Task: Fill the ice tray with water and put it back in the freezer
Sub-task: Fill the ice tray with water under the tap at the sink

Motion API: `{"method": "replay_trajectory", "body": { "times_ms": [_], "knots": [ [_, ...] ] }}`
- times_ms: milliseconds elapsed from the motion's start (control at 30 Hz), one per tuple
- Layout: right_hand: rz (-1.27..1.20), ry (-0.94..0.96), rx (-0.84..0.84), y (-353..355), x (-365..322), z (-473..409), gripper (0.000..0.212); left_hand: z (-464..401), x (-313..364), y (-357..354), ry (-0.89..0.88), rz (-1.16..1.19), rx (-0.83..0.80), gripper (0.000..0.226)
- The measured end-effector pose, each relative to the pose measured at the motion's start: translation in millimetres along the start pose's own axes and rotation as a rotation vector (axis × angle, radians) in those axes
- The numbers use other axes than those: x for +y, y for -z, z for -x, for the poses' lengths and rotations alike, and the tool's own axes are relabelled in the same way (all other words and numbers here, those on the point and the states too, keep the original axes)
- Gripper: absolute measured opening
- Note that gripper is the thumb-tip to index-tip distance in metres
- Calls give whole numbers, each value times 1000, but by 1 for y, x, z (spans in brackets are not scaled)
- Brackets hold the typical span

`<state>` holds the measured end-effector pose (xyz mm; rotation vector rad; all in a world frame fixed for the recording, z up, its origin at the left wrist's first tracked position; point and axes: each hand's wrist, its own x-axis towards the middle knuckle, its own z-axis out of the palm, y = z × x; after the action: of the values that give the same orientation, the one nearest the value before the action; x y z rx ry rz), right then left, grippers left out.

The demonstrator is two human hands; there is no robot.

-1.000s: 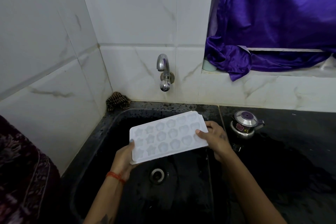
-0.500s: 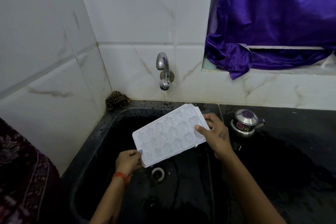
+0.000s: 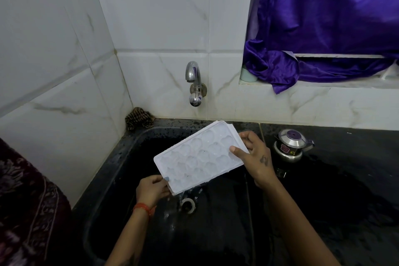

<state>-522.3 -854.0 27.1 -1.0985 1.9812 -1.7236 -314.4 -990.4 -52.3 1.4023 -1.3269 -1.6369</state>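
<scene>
Head view: gripping a white ice tray (image 3: 198,157) at both ends, left hand (image 3: 152,189) pinching the lower corner, right hand (image 3: 255,158) clamping the upper. Tilting over the black sink (image 3: 129,157), dripping above the drain (image 3: 188,205).

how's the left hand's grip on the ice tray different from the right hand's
The left hand pinches the ice tray at its low near corner, fingers curled; the right hand holds the raised far end, thumb lying on top. The left hand sits over the sink by the drain; the right hand is higher, near the counter edge. The left wrist wears an orange thread; the right is bare. Both hold the tilted tray.
</scene>
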Motion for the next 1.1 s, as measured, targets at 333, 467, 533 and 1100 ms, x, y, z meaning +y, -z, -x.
{"method": "replay_trajectory", "body": {
  "times_ms": [333, 467, 533, 1100],
  "knots": [
    [-56, 33, -73, 1, -1, -1, 20, -7, 0, 3, -36, 51, 48, 11],
    [-75, 40, -97, 1, -2, -2, 21, -10, 0, 3, -49, 62, 62, 15],
    [-84, 49, -106, 2, -2, -2, 20, -10, 1, 3, -66, 60, 65, 15],
    [-44, 133, -126, 2, -13, -3, 31, -11, 7, 3, -111, 127, 95, 11]
  ]
}}
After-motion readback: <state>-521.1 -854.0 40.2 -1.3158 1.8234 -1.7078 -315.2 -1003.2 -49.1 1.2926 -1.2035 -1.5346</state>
